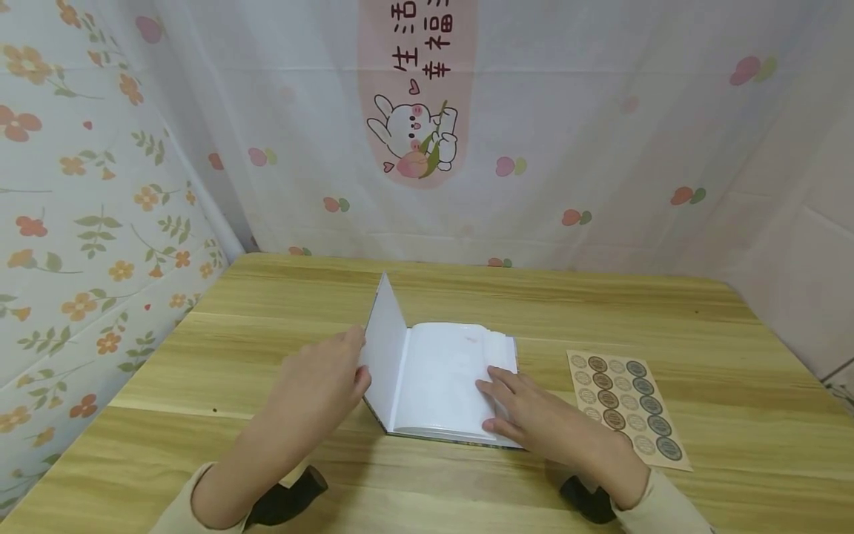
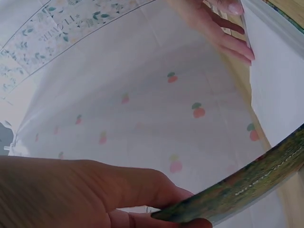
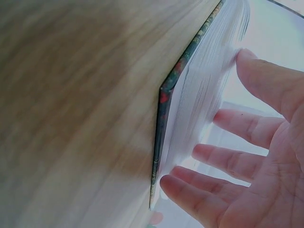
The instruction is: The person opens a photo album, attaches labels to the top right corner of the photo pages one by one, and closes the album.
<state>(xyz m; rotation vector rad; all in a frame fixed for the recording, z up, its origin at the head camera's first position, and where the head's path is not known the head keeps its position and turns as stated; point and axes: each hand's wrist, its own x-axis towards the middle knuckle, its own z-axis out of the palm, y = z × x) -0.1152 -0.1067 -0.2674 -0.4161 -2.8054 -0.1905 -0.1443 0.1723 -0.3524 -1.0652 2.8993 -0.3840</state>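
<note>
A hardcover book (image 1: 443, 382) with white pages lies on the wooden table, its front cover (image 1: 388, 356) raised steeply on the left. My left hand (image 1: 320, 378) pinches the outer edge of that cover between thumb and fingers; the left wrist view shows the cover's dark, multicoloured outside (image 2: 251, 178). On the right side of the book, my right hand (image 1: 530, 408) rests spread fingertips on the pages. From the right wrist, the fingers look nearly straight along the page edges (image 3: 209, 80), thumb apart from them.
A tan sheet of round stickers (image 1: 637, 415) lies right of the book, partly behind the right forearm. Black wrist straps (image 1: 290, 498) show near both sleeves. A white printed curtain (image 1: 567, 148) hangs behind the table (image 1: 167, 415), and a floral cloth (image 1: 100, 245) stands at the left.
</note>
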